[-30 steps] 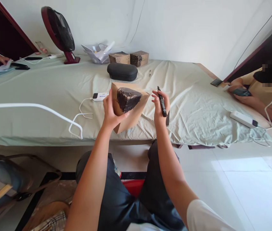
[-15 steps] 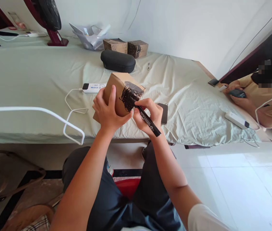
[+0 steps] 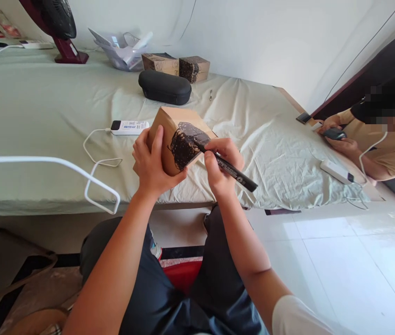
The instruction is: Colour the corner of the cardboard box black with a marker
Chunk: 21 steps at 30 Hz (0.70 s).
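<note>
My left hand [image 3: 152,164] grips a brown cardboard box [image 3: 169,128] from its left side and holds it tilted above the front edge of the bed. One face of the box is partly covered in black scribble. My right hand [image 3: 221,165] is closed round a black marker pen [image 3: 232,170], whose tip touches the blackened face.
The bed [image 3: 43,107] with a pale green sheet carries a black case [image 3: 164,87], two more marked boxes [image 3: 176,66], a white power bank with cable [image 3: 129,126] and a fan [image 3: 59,23]. Another person [image 3: 385,135] sits at the right, holding a dark device. A white power strip [image 3: 337,171] lies near them.
My right hand turned the marker tip down and brought it to the box's dark face. My left hand rotated the box, and the view shifted a little to the right.
</note>
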{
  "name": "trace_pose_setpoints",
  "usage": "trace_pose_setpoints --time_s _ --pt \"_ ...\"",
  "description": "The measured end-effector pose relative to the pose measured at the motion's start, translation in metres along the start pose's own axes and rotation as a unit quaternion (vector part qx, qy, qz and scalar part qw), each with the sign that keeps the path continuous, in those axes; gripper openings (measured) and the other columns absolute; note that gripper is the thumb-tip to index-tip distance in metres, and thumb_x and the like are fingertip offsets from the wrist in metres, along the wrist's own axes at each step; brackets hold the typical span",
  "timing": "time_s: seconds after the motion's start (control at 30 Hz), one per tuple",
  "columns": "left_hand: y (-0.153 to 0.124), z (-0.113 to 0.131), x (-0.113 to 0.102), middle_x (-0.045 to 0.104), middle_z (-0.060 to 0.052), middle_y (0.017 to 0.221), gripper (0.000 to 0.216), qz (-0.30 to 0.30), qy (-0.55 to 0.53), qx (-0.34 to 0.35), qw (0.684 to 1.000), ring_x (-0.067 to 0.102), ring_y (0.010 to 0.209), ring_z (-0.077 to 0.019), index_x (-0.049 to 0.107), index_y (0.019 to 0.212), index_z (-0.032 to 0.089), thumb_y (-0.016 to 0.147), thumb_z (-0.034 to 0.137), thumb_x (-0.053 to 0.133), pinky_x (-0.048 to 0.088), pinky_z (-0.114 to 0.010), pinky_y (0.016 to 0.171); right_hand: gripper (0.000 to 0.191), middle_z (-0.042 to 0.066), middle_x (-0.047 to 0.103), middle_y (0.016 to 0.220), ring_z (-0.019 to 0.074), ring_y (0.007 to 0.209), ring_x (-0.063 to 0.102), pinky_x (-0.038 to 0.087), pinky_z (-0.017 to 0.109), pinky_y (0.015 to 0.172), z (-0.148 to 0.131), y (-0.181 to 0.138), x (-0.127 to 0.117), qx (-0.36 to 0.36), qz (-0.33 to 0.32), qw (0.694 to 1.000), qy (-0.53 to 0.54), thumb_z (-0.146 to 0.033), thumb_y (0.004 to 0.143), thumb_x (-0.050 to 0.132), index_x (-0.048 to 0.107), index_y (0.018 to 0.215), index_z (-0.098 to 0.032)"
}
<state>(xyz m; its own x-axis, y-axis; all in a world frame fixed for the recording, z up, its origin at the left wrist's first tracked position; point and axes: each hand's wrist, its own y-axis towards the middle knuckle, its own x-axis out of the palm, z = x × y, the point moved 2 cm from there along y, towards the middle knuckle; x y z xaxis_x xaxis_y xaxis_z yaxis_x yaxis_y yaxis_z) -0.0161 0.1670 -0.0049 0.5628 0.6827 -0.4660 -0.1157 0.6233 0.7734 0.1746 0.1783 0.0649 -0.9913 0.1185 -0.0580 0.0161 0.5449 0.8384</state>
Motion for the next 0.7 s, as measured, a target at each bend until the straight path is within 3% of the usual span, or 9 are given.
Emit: trace_pose_setpoints --time_s 0.1,0.27,0.4,0.53,0.7 --pt "-0.001 -0.002 -0.001 0.036 -0.022 0.168 0.135 -0.013 -0.031 0.021 0.999 0.039 0.155 -0.0526 0.032 0.173 0.027 0.058 0.062 0.095 0.032 -0.071 0.13 0.007 -0.001 0.071 0.083 0.0169 0.072 0.065 0.058 0.036 0.073 0.005 0.002 -0.003 0.014 -0.024 1.0 0.007 -0.025 0.095 0.062 0.066 0.091 -0.027" --pt "-0.001 -0.006 0.0 0.033 -0.016 0.171 0.134 -0.046 -0.075 0.001 0.996 0.032 0.16 -0.0545 0.036 0.17 0.032 0.054 0.061 0.097 0.027 -0.072 0.134 0.011 -0.001 0.066 0.081 0.0172 0.069 0.062 0.056 0.038 0.075 0.007 0.002 -0.006 0.01 -0.049 0.999 0.008 -0.035 0.1 0.058 0.063 0.092 -0.028" --pt "-0.001 -0.003 -0.001 0.034 -0.015 0.17 0.135 -0.03 -0.085 0.007 0.996 0.035 0.159 -0.0533 0.036 0.171 0.033 0.056 0.064 0.098 0.027 -0.07 0.134 0.007 -0.005 0.055 0.069 0.0158 0.06 0.053 0.049 0.036 0.067 -0.003 0.005 -0.008 -0.085 -0.07 0.993 0.04 -0.026 0.095 0.055 0.057 0.089 -0.029" --pt "-0.001 -0.001 -0.001 0.039 -0.011 0.168 0.117 -0.01 -0.089 -0.012 0.996 0.039 0.157 -0.0498 0.043 0.17 0.036 0.069 0.069 0.092 0.029 -0.067 0.134 0.013 -0.007 0.05 0.064 0.0146 0.057 0.048 0.041 0.037 0.068 -0.013 0.008 -0.003 -0.178 -0.107 0.975 -0.08 -0.015 0.087 0.056 0.053 0.086 -0.028" --pt "0.0 0.001 0.001 0.038 -0.015 0.166 0.125 0.004 -0.094 0.013 0.995 0.041 0.154 -0.0529 0.041 0.171 0.034 0.061 0.058 0.097 0.029 -0.07 0.131 0.017 -0.006 0.055 0.068 0.0144 0.06 0.049 0.041 0.036 0.07 -0.014 0.005 0.004 -0.168 -0.095 0.97 -0.144 -0.011 0.089 0.055 0.051 0.089 -0.028"
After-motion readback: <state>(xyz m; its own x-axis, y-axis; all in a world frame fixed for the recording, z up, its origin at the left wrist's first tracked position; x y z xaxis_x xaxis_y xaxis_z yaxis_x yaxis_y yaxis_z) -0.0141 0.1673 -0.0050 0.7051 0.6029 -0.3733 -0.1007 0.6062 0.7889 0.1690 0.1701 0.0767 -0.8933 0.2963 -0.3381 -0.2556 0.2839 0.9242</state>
